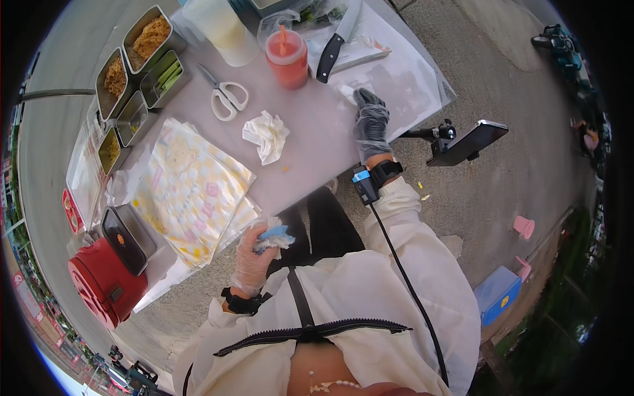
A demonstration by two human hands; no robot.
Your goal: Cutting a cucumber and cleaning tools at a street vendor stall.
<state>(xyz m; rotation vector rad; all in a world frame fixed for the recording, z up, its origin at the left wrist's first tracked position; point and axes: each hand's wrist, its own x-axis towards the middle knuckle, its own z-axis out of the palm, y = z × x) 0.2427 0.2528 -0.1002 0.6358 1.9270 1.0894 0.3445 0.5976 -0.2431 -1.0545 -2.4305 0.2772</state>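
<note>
My left hand (251, 258), in a clear plastic glove, grips a crumpled blue-and-white wad (274, 237) just off the table's near edge. On the table's right part, my right hand (371, 116), in a dark glove under a clear one, has its fingers closed on a white tissue (348, 93). Between the hands lies another crumpled white tissue (266, 137). Scissors (227, 96) with white handles rest beyond it. A black-handled knife (331, 57) lies on a flat white packet beyond my right hand. A stack of yellow-patterned wrapping sheets (190, 193) lies to the left.
Metal containers (157, 81) of shredded food and cucumber sticks line the far left. A red lidded cup (287, 62) and a translucent pitcher (225, 34) stand at the back. A red canister (106, 282) is at the near left. A phone on a mount (468, 143) juts out at the right.
</note>
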